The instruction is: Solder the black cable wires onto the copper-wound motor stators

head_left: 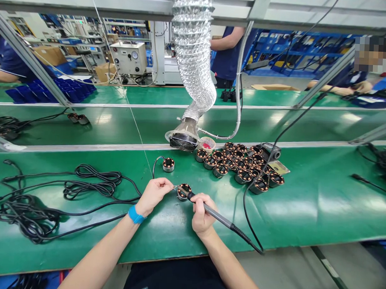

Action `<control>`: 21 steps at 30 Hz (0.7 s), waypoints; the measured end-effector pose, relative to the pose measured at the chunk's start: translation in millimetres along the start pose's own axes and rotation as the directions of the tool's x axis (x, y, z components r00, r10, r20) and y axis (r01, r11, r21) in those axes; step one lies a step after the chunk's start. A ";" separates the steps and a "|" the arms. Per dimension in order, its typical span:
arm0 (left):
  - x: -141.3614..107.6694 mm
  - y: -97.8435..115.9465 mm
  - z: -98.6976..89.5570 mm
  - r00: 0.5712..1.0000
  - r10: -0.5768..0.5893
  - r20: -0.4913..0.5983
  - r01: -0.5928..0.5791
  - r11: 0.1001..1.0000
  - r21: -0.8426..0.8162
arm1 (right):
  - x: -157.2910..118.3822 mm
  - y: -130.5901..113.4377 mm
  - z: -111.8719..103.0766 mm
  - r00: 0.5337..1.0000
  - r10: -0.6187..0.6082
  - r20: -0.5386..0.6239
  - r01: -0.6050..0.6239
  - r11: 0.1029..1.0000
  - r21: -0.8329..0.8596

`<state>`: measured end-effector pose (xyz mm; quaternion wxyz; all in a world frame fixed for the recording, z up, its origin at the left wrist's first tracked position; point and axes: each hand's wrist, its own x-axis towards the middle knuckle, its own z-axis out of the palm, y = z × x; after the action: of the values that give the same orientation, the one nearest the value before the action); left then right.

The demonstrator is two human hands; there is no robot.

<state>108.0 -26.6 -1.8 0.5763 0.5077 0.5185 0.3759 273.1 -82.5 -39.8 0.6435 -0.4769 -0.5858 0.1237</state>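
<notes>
My right hand (203, 213) is wrapped round the grey handle of a soldering iron (220, 218). Its tip reaches the rim of a motor stator (183, 197) with copper windings, which rests on the green bench. At the stator's left edge, my left hand (152, 196) pinches what look like the thin wire ends of a black cable (113, 220); the fingers partly hide them. A blue band (136, 214) circles my left wrist. Just beyond, another stator (168, 164) stands with a black cable attached.
Many stators (241, 164) are grouped to the right, beside a metal bracket (272, 151) and a small cup (207, 144). A fan-fronted extraction duct (192, 76) hangs over the bench. Coiled black cables (30, 218) lie left. The iron's cord (245, 202) loops right. Other people work across the bench.
</notes>
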 end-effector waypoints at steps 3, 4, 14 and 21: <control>0.1 0.2 0.1 1.000 -0.005 0.006 0.005 1.000 -0.002 | 1.8 -1.3 0.9 1.000 0.008 0.014 -0.009 0.999 0.040; 0.1 0.3 0.2 1.000 -0.005 0.005 0.005 1.000 -0.002 | 2.3 -1.8 1.0 1.000 0.010 0.020 -0.010 0.999 0.044; -0.3 0.0 0.5 1.000 -0.003 0.013 0.003 1.000 0.015 | 2.0 -3.5 0.1 0.999 0.009 0.043 -0.011 0.999 0.051; 0.2 -0.7 0.6 1.000 0.001 0.020 -0.001 1.000 0.003 | -1.4 -3.9 -0.5 1.000 0.006 0.013 -0.007 0.997 0.079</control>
<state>108.6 -26.7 -2.5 0.5804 0.5126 0.5130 0.3705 271.6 -85.7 -37.7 0.6578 -0.4520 -0.5831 0.1518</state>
